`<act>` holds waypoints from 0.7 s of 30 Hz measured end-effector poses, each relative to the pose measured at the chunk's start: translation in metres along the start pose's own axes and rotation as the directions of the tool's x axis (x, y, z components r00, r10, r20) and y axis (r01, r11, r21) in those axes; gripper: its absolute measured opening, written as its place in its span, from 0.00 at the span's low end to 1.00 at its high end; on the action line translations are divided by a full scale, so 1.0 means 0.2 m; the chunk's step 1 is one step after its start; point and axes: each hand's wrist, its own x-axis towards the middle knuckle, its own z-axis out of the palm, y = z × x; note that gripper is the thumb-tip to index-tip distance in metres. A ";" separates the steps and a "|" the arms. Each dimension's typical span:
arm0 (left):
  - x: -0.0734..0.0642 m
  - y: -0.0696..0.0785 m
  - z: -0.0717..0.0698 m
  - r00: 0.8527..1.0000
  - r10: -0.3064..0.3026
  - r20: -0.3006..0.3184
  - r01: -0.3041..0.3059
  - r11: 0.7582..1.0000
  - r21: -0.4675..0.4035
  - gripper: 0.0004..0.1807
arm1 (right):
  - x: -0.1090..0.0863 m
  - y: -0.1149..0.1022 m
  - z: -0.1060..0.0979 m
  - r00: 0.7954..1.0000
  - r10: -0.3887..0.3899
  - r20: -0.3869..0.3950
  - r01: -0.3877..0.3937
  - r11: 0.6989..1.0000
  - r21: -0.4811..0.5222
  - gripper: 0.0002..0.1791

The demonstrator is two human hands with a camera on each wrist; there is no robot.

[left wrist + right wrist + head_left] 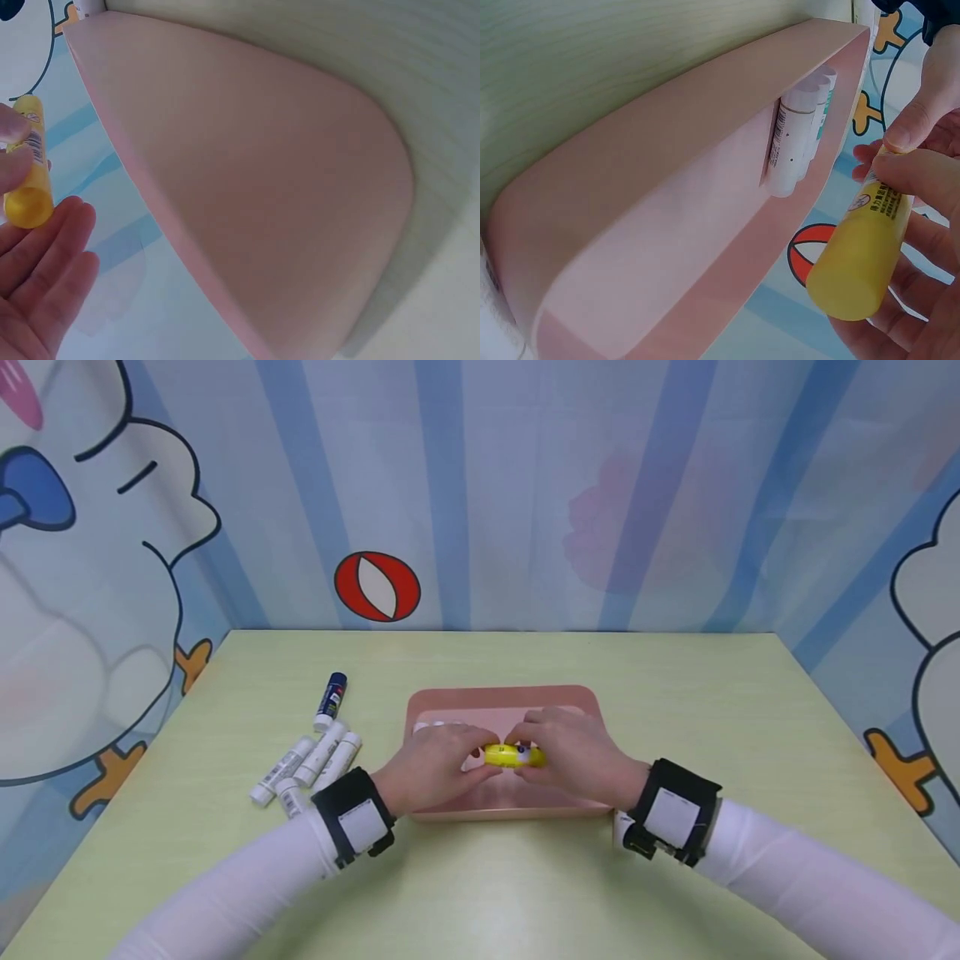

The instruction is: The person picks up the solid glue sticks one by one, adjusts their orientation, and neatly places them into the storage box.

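A yellow glue stick (504, 756) with a barcode and printed text lies level between both hands, above the pink tray (510, 696). The left hand (442, 764) pinches its left end with thumb and index finger. Around the right part, the right hand (573, 756) holds the stick between thumb and fingers. The yellow barrel (859, 262) points its round end toward the camera in the right wrist view. Inside the tray's left part stand or lie several white glue sticks (789, 139), side by side; the left hand partly hides them in the head view.
Left of the tray, several white glue sticks (321, 753) lie in a loose group on the pale table (660, 685). A dark blue stick with a white end (331, 700) lies just behind them. Another white object (622, 828) shows partly beneath the right wrist. A patterned curtain (510, 493) hangs behind.
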 end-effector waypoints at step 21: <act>0.01 -0.10 -0.03 0.954 -0.054 -0.294 -0.037 0.955 -0.295 0.25 | 0.00 0.07 -0.04 0.825 0.549 0.137 -0.404 0.402 0.822 0.35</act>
